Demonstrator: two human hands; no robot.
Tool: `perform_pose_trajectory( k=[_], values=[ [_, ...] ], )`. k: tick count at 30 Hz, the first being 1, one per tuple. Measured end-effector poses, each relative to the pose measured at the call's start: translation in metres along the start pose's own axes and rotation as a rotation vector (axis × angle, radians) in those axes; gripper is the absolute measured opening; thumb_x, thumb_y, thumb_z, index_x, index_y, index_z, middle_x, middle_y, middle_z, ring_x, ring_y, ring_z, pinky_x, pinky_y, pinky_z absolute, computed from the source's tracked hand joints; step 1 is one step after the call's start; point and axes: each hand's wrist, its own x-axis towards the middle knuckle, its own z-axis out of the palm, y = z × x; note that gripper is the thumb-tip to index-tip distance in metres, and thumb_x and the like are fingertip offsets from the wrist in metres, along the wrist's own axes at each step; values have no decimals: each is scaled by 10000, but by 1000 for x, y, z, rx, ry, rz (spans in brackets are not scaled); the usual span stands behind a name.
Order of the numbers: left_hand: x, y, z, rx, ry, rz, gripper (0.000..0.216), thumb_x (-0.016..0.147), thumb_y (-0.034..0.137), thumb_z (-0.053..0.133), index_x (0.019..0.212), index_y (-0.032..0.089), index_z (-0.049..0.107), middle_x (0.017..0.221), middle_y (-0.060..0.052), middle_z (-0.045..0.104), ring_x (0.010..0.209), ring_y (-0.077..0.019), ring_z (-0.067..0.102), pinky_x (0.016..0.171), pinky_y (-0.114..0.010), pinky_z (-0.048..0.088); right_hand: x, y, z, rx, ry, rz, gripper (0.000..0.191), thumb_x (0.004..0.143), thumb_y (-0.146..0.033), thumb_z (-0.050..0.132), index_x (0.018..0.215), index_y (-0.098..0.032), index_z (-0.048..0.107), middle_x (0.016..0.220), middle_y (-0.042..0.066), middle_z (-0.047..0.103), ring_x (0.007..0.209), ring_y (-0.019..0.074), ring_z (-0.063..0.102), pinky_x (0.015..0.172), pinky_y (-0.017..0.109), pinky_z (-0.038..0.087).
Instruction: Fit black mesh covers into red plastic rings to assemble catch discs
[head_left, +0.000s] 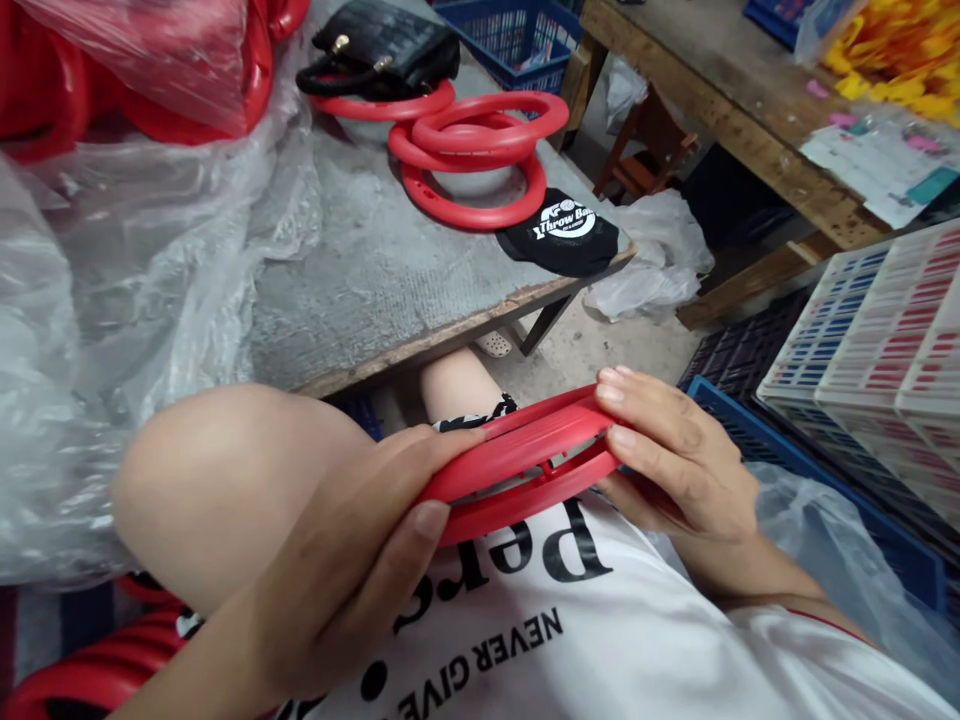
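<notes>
Left hand (367, 540) and right hand (675, 450) are clasped on opposite sides of a red, round plastic ring (517, 448) with a gapped rim; between them, its visible length is slanted from hand to hand.

Grey tabletop (360, 290): overlapping red rings (472, 217), black handbag (390, 50), black printed piece (574, 250) at corner, clear plastic (187, 230).

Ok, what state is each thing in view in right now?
Held red ring: gap showing between halves
Left hand: gripping it
Right hand: gripping it
Tabletop red rings: piled, overlapping
Throw Ball disc: printed side up
Black handbag: can't tell if fastened
Far blue basket: upright, things inside
</notes>
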Motion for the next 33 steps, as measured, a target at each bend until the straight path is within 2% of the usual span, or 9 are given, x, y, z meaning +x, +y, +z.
perform_pose_trajectory(
  k=[3,9,15,20,25,28,33],
  values=[
    [-1,0,1,-10,-5,-4,388,984,382,444,1310,303,640,1208,-46,739,1104,-274,678,953,-381,559,-1,-1,-1,9,-12,19,442,846,-374,762,1273,-339,652,1240,73,725,1198,307,679,1004,563,598],
    [-3,-5,-3,-25,-34,33,385,980,333,446,1321,332,625,1207,-21,741,1075,-259,687,936,-363,560,3,-7,-4,24,15,-43,539,837,-288,777,1349,-336,613,1291,80,708,1240,308,657,1015,559,597],
    [-3,-11,-7,30,-91,142,448,989,274,409,1421,327,517,1288,-13,706,1117,-249,681,943,-372,577,5,-8,-4,-25,65,-124,560,840,-265,761,1377,-263,600,1290,104,711,1216,311,673,980,538,619],
    [-2,-12,-8,65,-120,168,458,993,262,397,1436,322,495,1282,-18,709,1106,-244,692,923,-369,595,4,-9,-5,-25,56,-109,557,852,-268,753,1385,-277,590,1291,94,713,1238,312,659,997,561,606],
    [-5,-12,-6,125,-106,172,461,1005,283,399,1458,327,471,1346,-29,678,1180,-247,665,1001,-401,579,3,-8,-4,13,75,-105,549,856,-261,743,1383,-265,590,1273,95,721,1244,312,655,1033,588,576],
    [-7,-13,-7,161,-110,180,472,1010,275,395,1477,331,442,1382,-23,655,1215,-240,646,1052,-403,553,2,-7,-7,-2,33,-82,503,885,-306,716,1371,-288,592,1262,85,726,1249,309,652,1034,605,570],
    [-5,-16,-10,180,-158,178,471,1015,288,379,1481,313,436,1376,-29,656,1214,-244,643,1053,-398,550,0,-9,-13,19,-56,1,430,889,-323,716,1309,-283,633,1268,91,723,1254,303,649,1041,590,572]
  ],
)
